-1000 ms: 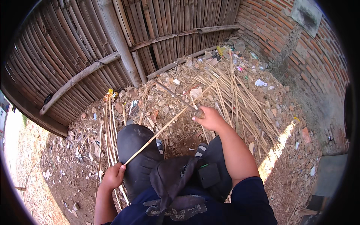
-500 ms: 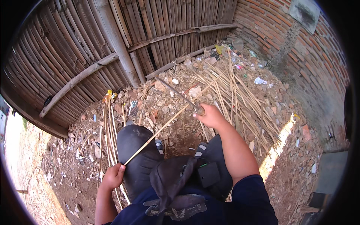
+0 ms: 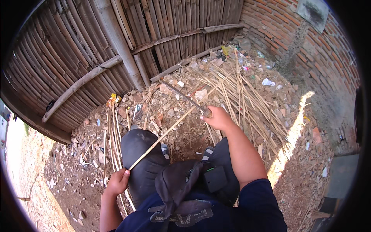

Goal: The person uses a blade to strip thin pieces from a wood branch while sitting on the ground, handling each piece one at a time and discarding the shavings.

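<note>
My left hand (image 3: 118, 181), beside my left knee, is closed around the near end of a long pale bamboo strip (image 3: 162, 137). The strip slants up and away to the right, across my knee. In front of my right knee, my right hand (image 3: 218, 118) grips the wooden handle of a long-bladed knife (image 3: 181, 93). Its dark, narrow blade points away to the upper left. Blade and strip cross just by the handle; whether they touch I cannot tell. The strip's far end merges visually with other strips behind it.
A loose pile of bamboo strips (image 3: 257, 110) lies at the right, with more strips (image 3: 113, 135) left of my knee. Stones and litter cover the dirt ground. A bamboo wall (image 3: 85, 42) stands ahead, meeting a brick wall (image 3: 293, 34) at the right.
Almost nothing differs. My right hand and the knife have shifted very slightly to the right; my left hand still holds the strip in the same place.
</note>
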`<state>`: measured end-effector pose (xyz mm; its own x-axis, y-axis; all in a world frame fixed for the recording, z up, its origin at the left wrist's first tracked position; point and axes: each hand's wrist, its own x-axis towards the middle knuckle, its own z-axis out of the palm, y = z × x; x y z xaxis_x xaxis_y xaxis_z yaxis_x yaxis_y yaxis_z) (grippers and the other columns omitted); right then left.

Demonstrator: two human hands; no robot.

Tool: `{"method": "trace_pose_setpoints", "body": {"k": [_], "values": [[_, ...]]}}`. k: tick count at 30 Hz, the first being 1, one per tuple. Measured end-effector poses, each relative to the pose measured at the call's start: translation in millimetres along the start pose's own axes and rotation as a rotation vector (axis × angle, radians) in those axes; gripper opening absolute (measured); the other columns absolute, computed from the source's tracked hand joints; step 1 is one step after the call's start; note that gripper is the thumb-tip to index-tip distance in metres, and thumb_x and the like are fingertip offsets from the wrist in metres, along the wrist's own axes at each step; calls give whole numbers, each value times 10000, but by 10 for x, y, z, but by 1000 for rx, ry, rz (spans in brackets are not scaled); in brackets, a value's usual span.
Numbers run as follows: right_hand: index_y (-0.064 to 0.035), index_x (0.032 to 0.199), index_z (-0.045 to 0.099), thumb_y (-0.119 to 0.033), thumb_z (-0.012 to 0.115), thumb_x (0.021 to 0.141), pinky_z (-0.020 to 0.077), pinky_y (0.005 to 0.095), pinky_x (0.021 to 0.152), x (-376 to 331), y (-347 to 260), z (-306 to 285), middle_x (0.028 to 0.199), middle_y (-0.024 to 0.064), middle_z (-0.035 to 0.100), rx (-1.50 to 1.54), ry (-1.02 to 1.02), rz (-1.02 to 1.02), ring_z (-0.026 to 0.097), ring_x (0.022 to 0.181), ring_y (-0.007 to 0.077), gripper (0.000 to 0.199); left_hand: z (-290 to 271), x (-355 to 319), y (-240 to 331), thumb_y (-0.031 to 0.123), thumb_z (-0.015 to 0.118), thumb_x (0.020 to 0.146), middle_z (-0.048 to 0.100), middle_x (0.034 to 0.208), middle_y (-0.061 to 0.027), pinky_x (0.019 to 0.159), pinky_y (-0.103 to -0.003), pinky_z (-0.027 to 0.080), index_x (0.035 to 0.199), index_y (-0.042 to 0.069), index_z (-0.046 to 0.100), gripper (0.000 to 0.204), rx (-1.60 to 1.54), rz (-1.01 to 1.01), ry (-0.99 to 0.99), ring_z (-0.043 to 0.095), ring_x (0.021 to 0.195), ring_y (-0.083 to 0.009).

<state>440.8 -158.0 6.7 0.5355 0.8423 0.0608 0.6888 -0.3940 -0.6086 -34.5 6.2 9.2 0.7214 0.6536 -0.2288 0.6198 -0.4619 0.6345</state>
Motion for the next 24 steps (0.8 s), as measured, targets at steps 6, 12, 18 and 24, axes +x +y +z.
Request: {"method": "trace_pose_setpoints", "body": {"k": [6,12,18,24], "values": [[-91,1125,666,-384,743,862,538,482,758,-75,-308,-28,823,200,688,-169,-111,50,686,835,391,401,-2,-12,-5,399,462,1062,584,687,-219,653,-467,465,810,3,532,475,7,-6,13,590,667,-409],[-85,1122,670,-376,777,833,529,470,767,-42,-317,-8,860,186,678,-141,-144,-93,675,858,390,423,23,-20,-77,398,465,1061,584,691,-223,651,-469,463,811,0,532,475,5,-3,15,593,676,-414],[-63,1212,672,-362,791,826,538,453,855,35,18,-47,1008,228,709,-25,-26,85,684,958,394,503,39,-4,-71,405,476,1057,581,693,-223,642,-464,461,805,-2,533,482,-21,28,38,590,669,-405],[-51,1159,670,-382,752,858,538,478,842,-22,-65,13,983,225,709,-78,-31,41,681,947,413,455,22,-4,-31,438,451,1068,569,695,-163,653,-416,450,810,-3,543,519,-3,9,13,567,674,-285]]}}
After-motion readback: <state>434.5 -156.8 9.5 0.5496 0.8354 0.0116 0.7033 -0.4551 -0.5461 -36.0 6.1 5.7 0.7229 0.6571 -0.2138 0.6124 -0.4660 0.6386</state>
